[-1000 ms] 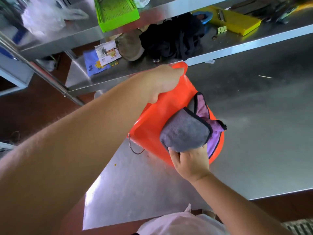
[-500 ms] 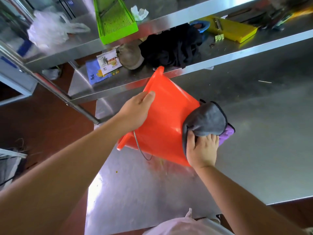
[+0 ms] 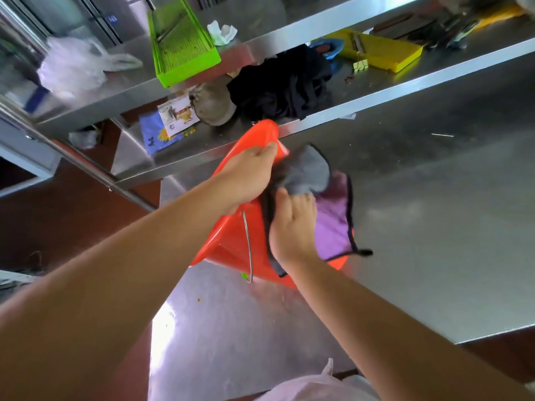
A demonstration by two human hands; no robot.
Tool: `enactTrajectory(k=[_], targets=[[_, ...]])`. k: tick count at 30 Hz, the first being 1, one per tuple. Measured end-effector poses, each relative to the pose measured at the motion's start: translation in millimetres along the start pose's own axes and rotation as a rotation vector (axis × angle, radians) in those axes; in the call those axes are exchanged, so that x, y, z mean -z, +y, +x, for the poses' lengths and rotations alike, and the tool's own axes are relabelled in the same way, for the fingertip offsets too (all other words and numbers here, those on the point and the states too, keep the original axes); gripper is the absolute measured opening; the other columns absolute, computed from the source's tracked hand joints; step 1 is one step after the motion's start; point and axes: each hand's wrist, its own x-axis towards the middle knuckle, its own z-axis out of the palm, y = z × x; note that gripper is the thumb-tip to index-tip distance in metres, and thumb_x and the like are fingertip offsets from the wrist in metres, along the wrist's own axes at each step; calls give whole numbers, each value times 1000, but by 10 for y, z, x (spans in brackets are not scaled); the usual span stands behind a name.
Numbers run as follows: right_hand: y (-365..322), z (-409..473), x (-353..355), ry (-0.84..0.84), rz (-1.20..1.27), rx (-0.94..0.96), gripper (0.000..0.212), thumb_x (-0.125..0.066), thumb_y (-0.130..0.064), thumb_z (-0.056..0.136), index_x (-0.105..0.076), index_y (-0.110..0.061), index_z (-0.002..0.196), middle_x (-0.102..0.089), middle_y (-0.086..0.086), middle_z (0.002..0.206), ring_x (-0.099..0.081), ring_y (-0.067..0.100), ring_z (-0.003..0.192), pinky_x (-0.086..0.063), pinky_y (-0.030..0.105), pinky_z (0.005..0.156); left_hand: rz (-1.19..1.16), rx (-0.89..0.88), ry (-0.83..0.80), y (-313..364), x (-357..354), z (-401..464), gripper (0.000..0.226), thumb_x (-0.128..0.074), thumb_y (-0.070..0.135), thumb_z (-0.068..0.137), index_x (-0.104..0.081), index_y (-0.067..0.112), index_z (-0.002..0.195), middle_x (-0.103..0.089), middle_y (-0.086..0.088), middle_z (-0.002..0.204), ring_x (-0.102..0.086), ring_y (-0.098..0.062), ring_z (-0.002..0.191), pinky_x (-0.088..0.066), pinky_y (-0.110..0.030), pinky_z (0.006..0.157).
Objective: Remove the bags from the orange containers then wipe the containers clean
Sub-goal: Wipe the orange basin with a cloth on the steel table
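Note:
An orange bucket (image 3: 231,238) with a thin wire handle lies tipped on the steel table (image 3: 434,227), its base end pointing up toward the shelf. My left hand (image 3: 249,175) grips the bucket's upper end, fingers curled over the edge. My right hand (image 3: 292,227) presses a grey and purple cloth (image 3: 330,215) against the bucket's outer side. The cloth hides most of the bucket's right side. No bag is in the bucket that I can see.
A steel shelf (image 3: 376,91) runs just behind the bucket, holding dark fabric (image 3: 283,85), a yellow slicer (image 3: 382,53), a tan cap and printed packets. The upper shelf carries a green slicer (image 3: 182,41) and a clear plastic bag (image 3: 72,68). Small crumbs lie on the table.
My left hand moved from the bucket's side up to its top edge and closed on it. The cloth slid upward along the bucket and unfolded, showing more purple.

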Motion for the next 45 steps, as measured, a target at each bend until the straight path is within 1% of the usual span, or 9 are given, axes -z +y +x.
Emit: enactTrajectory(k=[10, 15, 19, 24, 28, 33, 36, 39, 45], targets=[[445, -37, -145, -21, -393, 334, 37, -46, -36, 97, -70, -12, 112, -69, 14, 116, -54, 40, 119, -33, 54, 114, -138, 146, 84, -168, 169, 193, 50, -24, 36, 108, -39, 27, 154, -58, -19, 131, -59, -42, 112, -48, -46, 91], [1115, -192, 37, 94, -394, 55, 37, -43, -21, 97, -71, 1, 90, -65, 28, 85, -60, 50, 88, -46, 56, 91, -148, 189, 66, -232, 254, 213, 53, -22, 43, 102, -34, 41, 154, -55, -16, 141, -61, -36, 114, -50, -48, 95], [1214, 82, 107, 29, -358, -373, 44, -26, -16, 107, -59, 0, 131, -60, 33, 117, -49, 46, 115, -26, 48, 104, -247, 293, 66, -208, 209, 289, 69, -28, 71, 97, -58, 24, 137, -70, -10, 115, -57, -16, 70, -48, -31, 75], [955, 226, 23, -5, -358, -485, 45, -23, -12, 106, -39, -10, 149, -51, 26, 139, -40, 41, 133, -19, 45, 114, -308, 333, 73, -230, 275, 310, 70, -28, 71, 98, -56, 22, 139, -64, -2, 99, -64, -22, 92, -52, -40, 97], [289, 171, -173, -73, -452, -213, 55, -12, -22, 101, -55, -14, 134, -63, 21, 121, -47, 41, 119, -22, 51, 115, -205, 202, 59, -232, 243, 292, 53, -21, 49, 106, -32, 40, 158, -58, -1, 109, -58, -23, 97, -49, -34, 84], [-328, 137, -419, -184, -54, 220, 46, -28, -32, 103, -65, -7, 115, -64, 15, 117, -49, 36, 123, -26, 52, 115, -389, 358, 135, -204, 246, 380, 63, -37, 60, 104, -64, 9, 131, -67, -4, 104, -63, -20, 96, -50, -33, 83], [-122, 126, -351, -213, -214, 371, 48, -32, -35, 102, -66, -6, 121, -65, 16, 121, -50, 35, 124, -26, 47, 118, -401, 383, 150, -313, 237, 349, 66, -38, 71, 96, -65, 16, 120, -69, 0, 98, -67, -18, 85, -49, -30, 66], [324, 94, -227, -178, -303, 451, 47, -40, -38, 101, -66, -9, 127, -64, 15, 131, -50, 36, 129, -29, 49, 117, -354, 369, 146, -437, 280, 341, 72, -35, 74, 87, -62, 22, 129, -69, -7, 112, -68, -27, 94, -55, -38, 81], [1021, -132, -104, 33, -445, -86, 52, -34, -36, 97, -74, -4, 105, -68, 26, 114, -53, 47, 122, -31, 58, 113, -470, 512, 102, -603, 404, 265, 89, -32, 86, 80, -58, 23, 138, -68, -3, 125, -65, -29, 115, -49, -46, 104]])
